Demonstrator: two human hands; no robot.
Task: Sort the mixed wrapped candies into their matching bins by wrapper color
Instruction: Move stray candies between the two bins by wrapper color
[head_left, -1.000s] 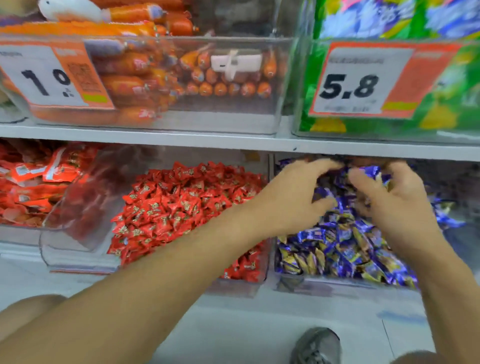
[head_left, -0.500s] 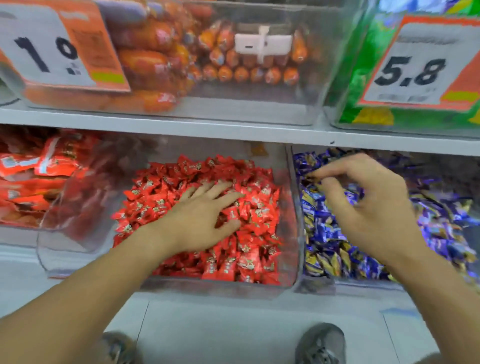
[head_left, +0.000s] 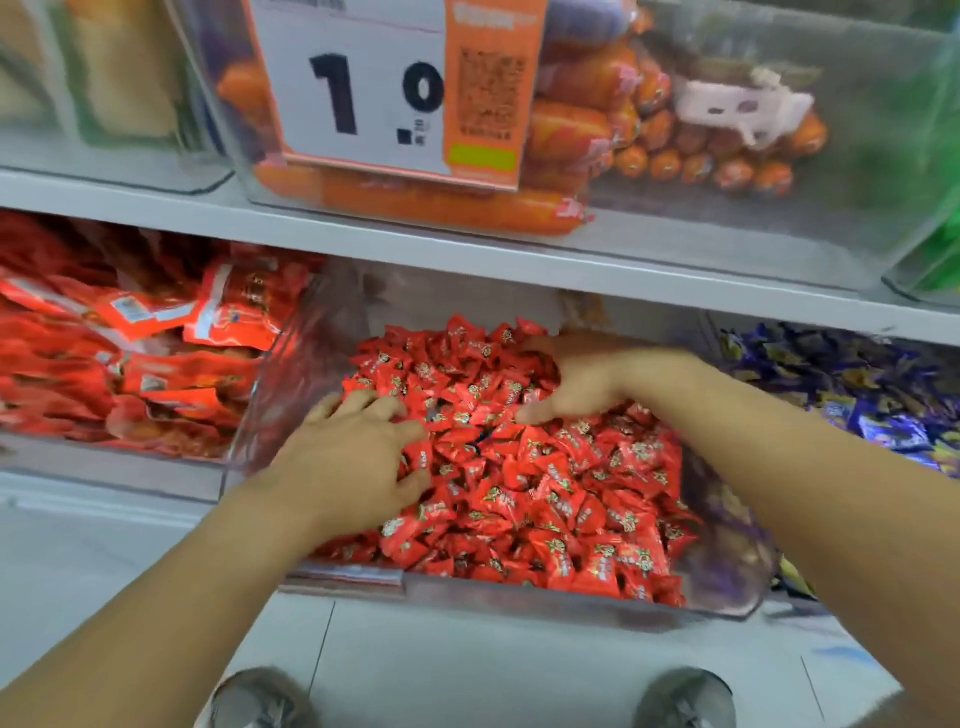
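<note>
Both hands are being dug into the red candies (head_left: 545, 499) in the clear bin (head_left: 727, 597) under the shelf's front edge, left hand (head_left: 353, 457) spread flat, right hand (head_left: 582, 384) too blurred to call.

Red-wrapped candies (head_left: 519, 467), small crimped packets with printed emblems, heaped loosely in a clear plastic bin (head_left: 519, 597) on the lower shelf, centre. Purple-and-yellow wrapped candies (head_left: 852, 384) fill the adjoining bin to the right; one dark blue wrapper (head_left: 480, 440) shows amid the red heap.
</note>
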